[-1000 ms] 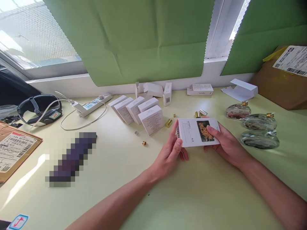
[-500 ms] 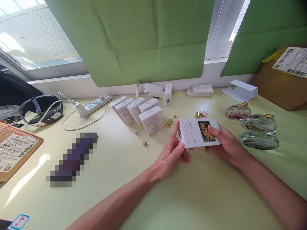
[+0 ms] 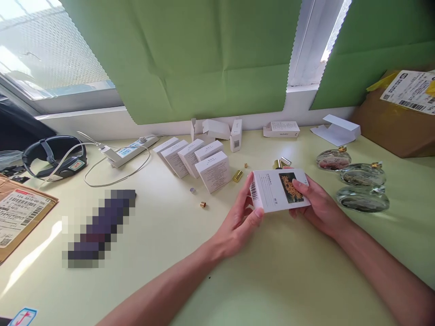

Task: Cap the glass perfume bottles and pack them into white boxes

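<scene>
A white carton with a picture of orange flowers and a barcode on one edge is held above the table between both hands. My left hand grips its barcode end, thumb at the near corner and fingers along the side. At the other end, my right hand has its thumb on the flower picture and its fingers underneath. Beyond the carton lie a gold cap and a gold tube. To the right are three glass bottles, among them a pinkish one and a clear one.
Several white boxes stand in a slanted row behind my left hand. A gold ring lies nearby. Leftward are a blurred dark object, a power strip with a cable and a black headset. A cardboard box fills the right corner.
The view has shifted slightly. My left hand's fingers, which showed below the carton, are now tucked out of sight. Both hands still hold the carton.
</scene>
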